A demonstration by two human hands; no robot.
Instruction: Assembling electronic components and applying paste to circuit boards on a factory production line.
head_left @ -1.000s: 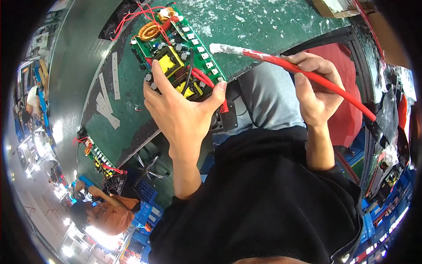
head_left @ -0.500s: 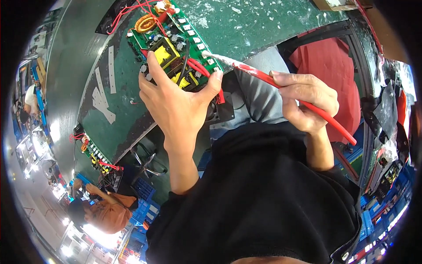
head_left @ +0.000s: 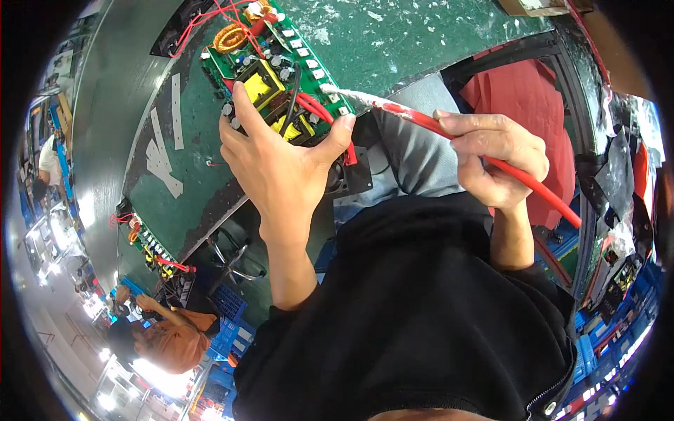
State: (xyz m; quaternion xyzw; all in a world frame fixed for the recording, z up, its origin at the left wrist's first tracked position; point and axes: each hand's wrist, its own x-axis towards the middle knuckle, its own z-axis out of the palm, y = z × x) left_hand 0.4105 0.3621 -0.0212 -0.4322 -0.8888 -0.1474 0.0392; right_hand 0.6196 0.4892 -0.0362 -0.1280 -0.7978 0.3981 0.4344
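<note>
A green circuit board (head_left: 300,64) with yellow-wound transformers, a copper coil and red wires lies at the front edge of the green table. My left hand (head_left: 281,161) grips its near end, thumb on the right side and fingers on the left. Between the fingers of my right hand (head_left: 495,154) is a slim red stick (head_left: 428,121), its far end coated in white paste. That coated tip touches one of the pale, white-topped parts in the row along the board's right edge. Below the board, a black fan (head_left: 351,175) shows partly behind my left hand.
Perforated pale strips (head_left: 160,154) lie on the table (head_left: 200,189) to the left. Another wired circuit board (head_left: 151,249) sits at its left end, near a co-worker in an orange top (head_left: 179,344). Red cloth or paper (head_left: 526,105) hangs in a dark frame at right.
The red stick and my right hand have shifted slightly right and down. The board and my left hand have moved a little left.
</note>
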